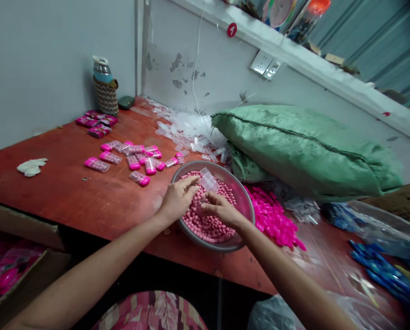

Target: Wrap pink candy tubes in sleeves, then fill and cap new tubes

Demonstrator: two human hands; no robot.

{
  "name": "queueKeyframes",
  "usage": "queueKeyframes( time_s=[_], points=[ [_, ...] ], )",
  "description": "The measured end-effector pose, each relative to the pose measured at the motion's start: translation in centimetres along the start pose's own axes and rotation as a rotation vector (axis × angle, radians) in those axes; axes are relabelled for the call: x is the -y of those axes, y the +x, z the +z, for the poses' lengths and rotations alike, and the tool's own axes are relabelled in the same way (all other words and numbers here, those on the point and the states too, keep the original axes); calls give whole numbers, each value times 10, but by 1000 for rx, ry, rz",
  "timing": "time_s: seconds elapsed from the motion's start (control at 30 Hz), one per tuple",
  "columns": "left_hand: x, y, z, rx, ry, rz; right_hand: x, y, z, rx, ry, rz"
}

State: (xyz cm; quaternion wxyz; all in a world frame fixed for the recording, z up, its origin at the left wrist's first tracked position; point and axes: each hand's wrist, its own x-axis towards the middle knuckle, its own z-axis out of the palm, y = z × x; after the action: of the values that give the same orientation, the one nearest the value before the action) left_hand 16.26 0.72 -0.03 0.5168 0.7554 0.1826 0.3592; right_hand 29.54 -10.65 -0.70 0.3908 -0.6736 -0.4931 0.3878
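Note:
My left hand is over the left side of a metal bowl of small round pink beads. Its thumb and fingers curve inward, closed on something hidden or too small to make out. Across from it, my right hand has thumb and fingertips drawn together low over the beads. A faint see-through shape shows by those fingertips, too blurred to name. Clear flat plastic pieces lie on the beads just beyond my hands.
Left of the bowl lie several clear cases with pink ends. Clear plastic pieces are heaped behind it. Bright pink parts and a large green sack stand to the right. A bottle in a woven sleeve is at the back left.

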Motion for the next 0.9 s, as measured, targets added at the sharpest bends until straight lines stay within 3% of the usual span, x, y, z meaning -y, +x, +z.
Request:
queueKeyframes(
  time_s=[0.1, 0.27, 0.37, 0.6, 0.77, 0.9],
  points=[
    [-4, -1, 2, 81, -13, -25, 1, -10, -6, -83, 464, -15],
    [-15, -4, 9, 259, -8, 11, 4, -18, -3, -200, 672, -91],
    [-15, -1, 12, 309, -132, -56, 7, -22, -5, -218, 606, -93],
    [-12, 4, 20, 385, -602, -411, 14, -35, -24, -315, 418, -134],
    [-15, 4, 24, 399, -509, -340, 25, -33, -32, -481, 416, -233],
    [-15, 4, 23, 428, -386, -250, 36, -26, -30, -393, 394, -221]
  ],
)
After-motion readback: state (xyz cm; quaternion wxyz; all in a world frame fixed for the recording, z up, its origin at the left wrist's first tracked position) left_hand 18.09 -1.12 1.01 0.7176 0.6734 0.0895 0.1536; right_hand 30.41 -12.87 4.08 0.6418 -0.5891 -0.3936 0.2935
